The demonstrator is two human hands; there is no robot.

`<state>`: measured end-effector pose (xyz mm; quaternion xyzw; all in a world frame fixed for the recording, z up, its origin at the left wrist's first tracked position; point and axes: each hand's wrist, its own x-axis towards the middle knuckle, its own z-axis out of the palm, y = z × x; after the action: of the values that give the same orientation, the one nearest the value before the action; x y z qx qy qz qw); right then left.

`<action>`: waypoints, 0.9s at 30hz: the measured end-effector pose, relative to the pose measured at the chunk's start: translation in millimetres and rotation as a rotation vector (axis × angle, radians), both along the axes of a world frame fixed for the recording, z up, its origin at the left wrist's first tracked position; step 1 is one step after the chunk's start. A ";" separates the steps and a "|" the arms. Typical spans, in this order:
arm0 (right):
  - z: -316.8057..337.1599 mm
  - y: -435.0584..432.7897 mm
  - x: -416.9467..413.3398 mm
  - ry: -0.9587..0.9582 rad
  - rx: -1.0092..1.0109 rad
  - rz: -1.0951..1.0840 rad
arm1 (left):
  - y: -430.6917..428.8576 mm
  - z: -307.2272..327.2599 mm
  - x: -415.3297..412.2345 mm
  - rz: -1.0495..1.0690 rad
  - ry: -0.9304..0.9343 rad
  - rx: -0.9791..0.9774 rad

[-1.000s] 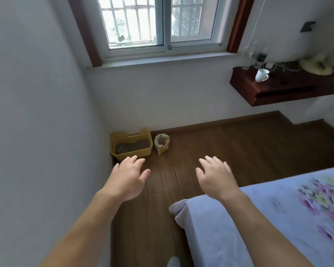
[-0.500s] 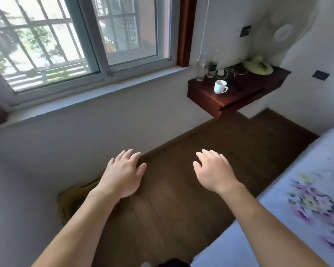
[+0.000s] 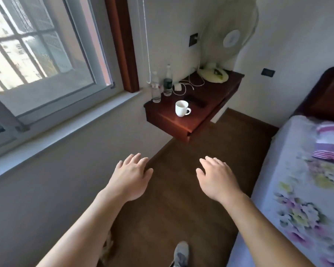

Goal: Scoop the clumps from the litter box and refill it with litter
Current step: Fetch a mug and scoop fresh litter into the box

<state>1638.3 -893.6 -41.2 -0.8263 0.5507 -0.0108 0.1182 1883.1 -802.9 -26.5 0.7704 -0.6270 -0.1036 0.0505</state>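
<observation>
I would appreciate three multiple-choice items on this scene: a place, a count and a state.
1. Where does the white mug stand? A the windowsill B the wall shelf C the bed
2. How many bottles stand on that shelf? A two B four C none
3. How are the left hand and the right hand? A gripping a scoop B both open and empty C clenched fists
Key: B, the mug sits near the shelf's front edge; A, two stand at its rear; B, neither grips anything.
</observation>
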 end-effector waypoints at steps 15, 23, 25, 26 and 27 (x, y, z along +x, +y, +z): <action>-25.4 -305.6 65.8 0.002 0.054 -0.043 | -347.6 -27.6 67.1 -0.096 0.056 0.044; -98.7 -429.4 121.4 -0.479 0.363 -0.351 | -500.6 -116.5 105.8 -0.003 0.496 0.183; -118.3 -447.1 127.4 -0.548 0.410 -0.416 | -525.2 -140.2 111.8 0.018 0.617 0.216; -127.1 -453.9 128.9 -0.575 0.424 -0.442 | -535.0 -151.0 113.4 0.019 0.670 0.234; -136.5 -459.5 129.8 -0.604 0.436 -0.464 | -543.2 -159.6 113.8 0.014 0.721 0.253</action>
<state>1768.1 -1353.2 -177.7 -0.5963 0.6517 -0.1617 0.4399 1996.9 -1346.0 -186.1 0.6890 -0.5460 -0.4441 0.1731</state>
